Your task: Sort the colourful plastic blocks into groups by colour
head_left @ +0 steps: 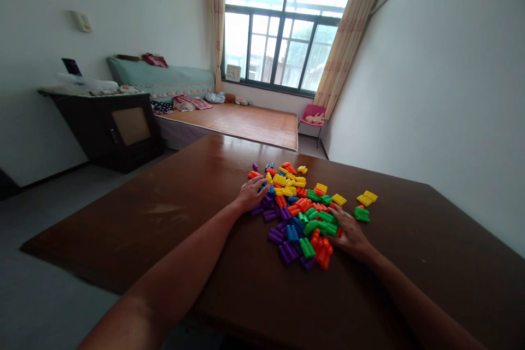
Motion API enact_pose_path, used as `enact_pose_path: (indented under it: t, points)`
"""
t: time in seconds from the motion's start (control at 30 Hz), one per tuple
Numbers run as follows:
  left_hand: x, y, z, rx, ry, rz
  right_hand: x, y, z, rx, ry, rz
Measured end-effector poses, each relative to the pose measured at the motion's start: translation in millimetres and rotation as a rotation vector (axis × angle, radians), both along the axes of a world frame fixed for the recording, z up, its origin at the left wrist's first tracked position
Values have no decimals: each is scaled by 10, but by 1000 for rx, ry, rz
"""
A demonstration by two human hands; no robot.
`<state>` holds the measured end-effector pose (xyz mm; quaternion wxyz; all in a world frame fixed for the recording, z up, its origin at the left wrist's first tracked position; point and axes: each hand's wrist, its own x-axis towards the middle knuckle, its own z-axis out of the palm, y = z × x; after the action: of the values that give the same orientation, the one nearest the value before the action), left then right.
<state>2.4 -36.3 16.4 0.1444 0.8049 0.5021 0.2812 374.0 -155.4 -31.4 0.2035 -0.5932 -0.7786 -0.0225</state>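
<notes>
Head camera view of a dark brown table (164, 240) in a bright room, with a person's two bare hands resting at either side of a loose heap of plastic pieces (304, 205). The heap lies a little right of centre on the tabletop, in purple, blue, orange, green and yellow. The hands are well apart. The left hand (250, 195) lies palm down at the heap's left edge, over blue and purple pieces; whether it grips any cannot be told. The right hand (351, 234) touches the right edge, thumb and fingers spread beside green and orange pieces. Both hands hide some pieces from view. Just beyond the right hand, apart from the heap, sit yellow pieces (367, 198) and a green piece (361, 214).

Past the table's far edge is a low bed (246, 120) with folded cloths (192, 103) along its back. To the left stands a dark cabinet (110, 128) with clutter on top. A square clock (233, 73) leans at the window (283, 38), between patterned curtains (215, 22). Right of the bed, a pink chair (313, 110) holds a doll (315, 118).
</notes>
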Motion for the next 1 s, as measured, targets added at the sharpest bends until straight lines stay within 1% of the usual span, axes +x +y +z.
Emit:
enact_pose_path:
  t: [0.13, 0.27, 0.4, 0.47, 0.57, 0.67, 0.73, 0.83, 0.9, 0.93, 1.0]
  points:
    - [1, 13, -24, -6, -14, 5, -66, 68, 18, 13, 20, 15]
    - [7, 23, -41, -2, -16, -7, -165, 120, 73, 18, 62, 23]
    - [9, 15, -38, 14, -9, -23, -368, 203, 161, 19, 128, 2]
    - [7, 4, -30, 27, -9, -33, -502, 279, 227, 14, 154, 15]
    - [1, -13, -17, 30, 3, -39, -731, 452, 376, 31, 218, 79]
    - [-2, -18, -10, 9, 23, -33, -1009, 687, 574, 58, 328, 166]
    - [-3, -15, -9, -5, 25, -25, -1217, 851, 708, 34, 373, 230]
    - [-8, -8, -11, -11, 5, -19, -1481, 1036, 885, -47, 383, 345]
    - [-12, -2, -15, -10, -11, -17, -1558, 1073, 995, -79, 383, 410]
    - [-14, 1, -17, -10, -17, -15, -1556, 1056, 1049, -75, 380, 418]
    - [-14, 8, -19, -16, -26, -8, -1474, 939, 1142, -37, 362, 383]
